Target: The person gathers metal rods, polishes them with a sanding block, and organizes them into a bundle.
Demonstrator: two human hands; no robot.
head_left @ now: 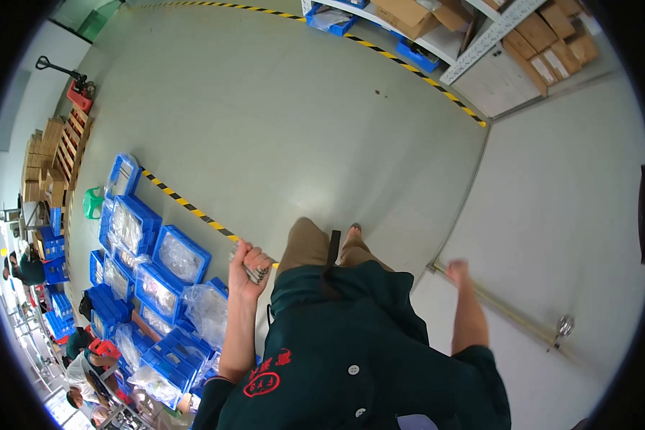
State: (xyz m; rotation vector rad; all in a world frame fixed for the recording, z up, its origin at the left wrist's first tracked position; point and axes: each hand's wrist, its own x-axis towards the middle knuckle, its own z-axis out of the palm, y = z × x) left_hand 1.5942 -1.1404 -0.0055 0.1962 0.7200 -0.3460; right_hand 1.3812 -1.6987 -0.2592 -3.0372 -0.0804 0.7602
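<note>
My left hand (249, 271) is raised at the left of my body, its fingers closed around several slim silvery metal pieces (256, 274); their exact kind is too small to make out. Blue plastic crates (159, 287) stand just left of this hand, many with clear plastic bags in or over them. On the other side, my right hand (457, 270) hangs by the pale wall, smeared by motion, so its fingers do not show clearly. No object shows in it. Below my dark green shirt, my legs (304, 244) are in mid-stride on the grey floor.
Black-and-yellow tape (186, 204) marks the floor beside the crates. Shelving (437, 43) with cartons stands far right. A pale wall (559, 193) with a round metal fitting (565, 326) runs along my right. Left lie a green stool (92, 203), a pallet (72, 147), a pallet jack (80, 93) and seated people.
</note>
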